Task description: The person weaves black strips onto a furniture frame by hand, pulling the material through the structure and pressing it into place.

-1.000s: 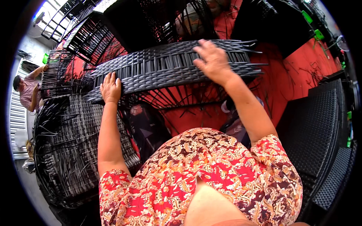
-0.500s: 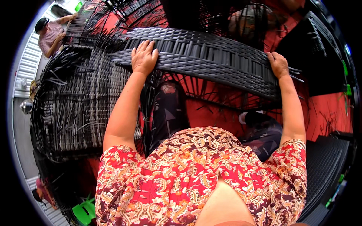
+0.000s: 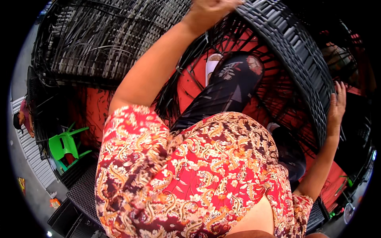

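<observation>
A long curved band of black woven wicker (image 3: pixel 295 49) bends from the top edge down to the right side, with loose strands hanging beneath it. My right hand (image 3: pixel 336 105) lies against the outer edge of this band, its fingers stretched out. Up at the top edge is my left hand (image 3: pixel 210 14), by the upper end of the band. Its fingers are blurred and partly cut off, so their grip cannot be made out. A large grey-black woven wicker panel (image 3: pixel 107 43) with frayed strands fills the upper left, behind my left forearm.
Red floor (image 3: pixel 95 109) shows around my legs, strewn with cut strands. A small green plastic chair (image 3: pixel 65 144) stands at the left, near dark wicker pieces (image 3: pixel 85 190). Another person (image 3: pixel 27 119) is at the far left. A bundle of loose black strands (image 3: pixel 170 89) hangs beside my leg.
My view has swung round to the left. The band now runs steeply down the right side. My right hand's fingers have straightened from their curl over the band's end; my left hand is higher in view.
</observation>
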Motion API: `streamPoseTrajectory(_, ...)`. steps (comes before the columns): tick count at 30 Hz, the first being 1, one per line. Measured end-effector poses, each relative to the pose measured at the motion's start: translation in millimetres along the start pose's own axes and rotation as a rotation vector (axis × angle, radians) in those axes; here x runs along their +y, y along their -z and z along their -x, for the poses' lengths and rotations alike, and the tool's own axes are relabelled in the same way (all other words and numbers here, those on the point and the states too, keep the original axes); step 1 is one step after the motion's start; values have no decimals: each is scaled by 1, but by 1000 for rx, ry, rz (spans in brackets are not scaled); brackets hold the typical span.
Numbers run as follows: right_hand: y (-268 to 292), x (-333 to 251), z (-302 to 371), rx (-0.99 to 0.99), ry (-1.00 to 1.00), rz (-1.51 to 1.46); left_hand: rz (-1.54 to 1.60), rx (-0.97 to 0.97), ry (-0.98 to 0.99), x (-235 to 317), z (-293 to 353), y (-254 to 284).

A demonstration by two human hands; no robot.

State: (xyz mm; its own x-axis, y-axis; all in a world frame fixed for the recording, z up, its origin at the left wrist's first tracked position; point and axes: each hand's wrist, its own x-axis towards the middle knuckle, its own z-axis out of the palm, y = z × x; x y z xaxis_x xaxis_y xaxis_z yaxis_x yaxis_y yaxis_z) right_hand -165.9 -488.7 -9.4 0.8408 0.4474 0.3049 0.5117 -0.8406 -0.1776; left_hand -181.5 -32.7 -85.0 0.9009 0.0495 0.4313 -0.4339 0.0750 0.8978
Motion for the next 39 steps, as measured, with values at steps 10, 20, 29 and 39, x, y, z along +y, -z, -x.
streamPoseTrajectory(10,18,-49,39,-97,60,25,-989,90,958,-194,311,89)
streamPoseTrajectory(20,57,-63,46,-183,14,104,-1060,-14,1693,-192,348,15)
streamPoseTrajectory(29,64,-64,51,-199,-6,145,-786,184,1323,-208,380,23)
streamPoseTrajectory(39,56,-57,48,-198,-33,112,391,569,1766,-193,340,37)
